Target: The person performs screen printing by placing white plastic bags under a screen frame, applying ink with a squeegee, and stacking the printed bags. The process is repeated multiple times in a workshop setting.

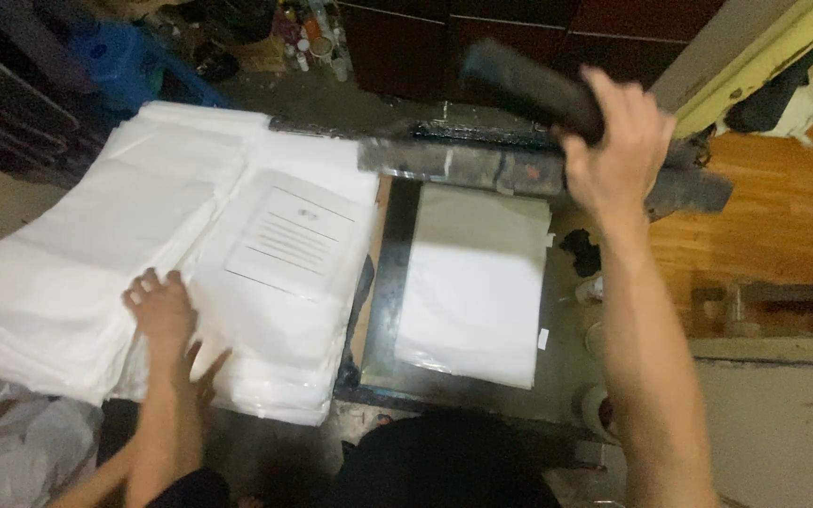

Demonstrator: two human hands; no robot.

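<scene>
1. My right hand (618, 150) is closed around the dark handle (531, 87) of the squeegee (519, 169), holding it up at the far end of the printing bed (383, 310). The blade's long axis runs left to right across the bed.

2. Below it a blank white sheet (472, 282) lies flat on the bed, its long side running away from me, between my two arms.

3. My left hand (160, 310) rests palm down, fingers loosely curled, on the seam between two stacks of white sheets to my left. I cannot tell whether it pinches a sheet.

4. The nearer stack (284, 282) carries a printed sheet (292, 237) on top and sits just beside the bed; the far stack (77, 273) lies farther left.

5. So the stacks lie left of the bed, under my left hand, while the right hand is well apart from them.
</scene>
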